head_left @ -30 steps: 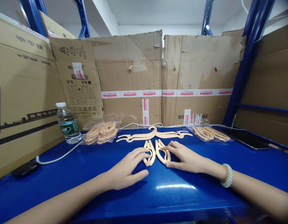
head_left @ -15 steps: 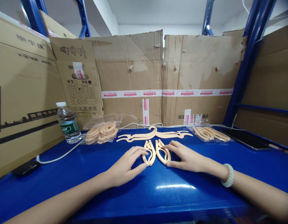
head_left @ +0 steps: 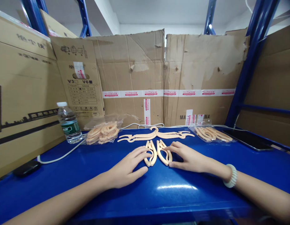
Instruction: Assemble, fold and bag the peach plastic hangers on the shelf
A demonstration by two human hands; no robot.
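Two cream folded clothes hangers lie side by side on the blue shelf surface (head_left: 173,200). My left hand (head_left: 127,167) rests its fingertips on the left folded hanger (head_left: 155,153), its thumb stretched out and apart from it. Around the outer side of the right folded hanger (head_left: 161,155) curls my right hand (head_left: 190,158), fingertips near its middle and thumb at its near end. Just behind them an unfolded hanger (head_left: 145,136) of the same colour lies flat, hook pointing away. My fingers hide part of both folded hangers.
At the left back, a water bottle (head_left: 69,125) stands beside a clear bag of hangers (head_left: 104,132). Another bagged bundle of hangers (head_left: 211,133) and a dark phone or tablet (head_left: 249,140) lie right. A black device (head_left: 27,168) with a white cable is far left. Cardboard (head_left: 135,68) walls the back.
My left thumb has come slightly away from the left folded hanger, and the left fingers have shifted a little to the right over it. My right hand is nearly unchanged.
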